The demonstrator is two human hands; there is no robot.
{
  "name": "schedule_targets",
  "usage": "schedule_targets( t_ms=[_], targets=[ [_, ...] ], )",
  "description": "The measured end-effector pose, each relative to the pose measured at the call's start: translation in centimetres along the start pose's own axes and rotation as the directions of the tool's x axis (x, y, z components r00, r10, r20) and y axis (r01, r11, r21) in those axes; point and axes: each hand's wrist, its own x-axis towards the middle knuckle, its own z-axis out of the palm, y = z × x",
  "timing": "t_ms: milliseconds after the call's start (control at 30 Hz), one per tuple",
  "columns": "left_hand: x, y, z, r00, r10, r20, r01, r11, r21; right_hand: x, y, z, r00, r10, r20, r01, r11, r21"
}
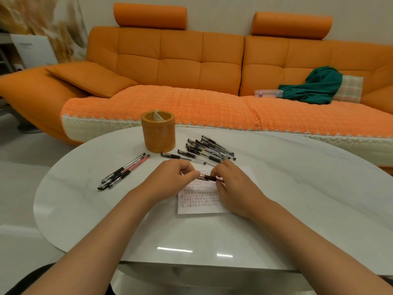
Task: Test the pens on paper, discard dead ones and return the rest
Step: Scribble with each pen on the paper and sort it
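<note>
One pen point(209, 178) is in hand, held level just above the paper point(200, 201). The left hand point(172, 182) pinches one end and the right hand point(234, 186) pinches the barrel, so both grips are closed on it, probably to uncap or recap it. Rows of scribbles cover the paper, so a fair share of the testing looks done. Three pens point(124, 171) lie apart on the left of the bench point(85, 209), likely already sorted. A larger heap of pens point(209, 149) lies just beyond the paper, probably untested. The orange holder point(158, 132) beside the heap looks empty, so I judge nothing has been returned yet.
</note>
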Motion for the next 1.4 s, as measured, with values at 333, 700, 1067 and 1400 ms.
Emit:
schedule_targets(
  t_ms=[333, 700, 1067, 1400],
  targets=[
    [-0.2, -5.3, -5.1, 0.951, -0.091, -0.294, 0.217, 0.875, 0.432, 4.1, -2.8, 0.5, 0.998, 0.031, -0.062, -0.042, 0.98, -0.193],
    [-2.0, -8.4, -7.3, 0.937, -0.211, -0.278, 0.337, 0.754, 0.565, 10.5, -4.4, 4.3, 0.999, -0.002, 0.032, 0.012, 0.956, -0.292],
    [-1.8, -8.4, -7.1, 0.947, -0.211, -0.244, 0.31, 0.802, 0.511, 11.4, -7.0, 5.1, 0.99, -0.136, 0.022, 0.136, 0.934, -0.33],
    [-2.5, -8.2, -7.4, 0.95, -0.186, -0.251, 0.243, 0.944, 0.224, 11.7, -10.1, 7.1, 0.923, -0.363, 0.131, 0.386, 0.878, -0.285]
  ],
)
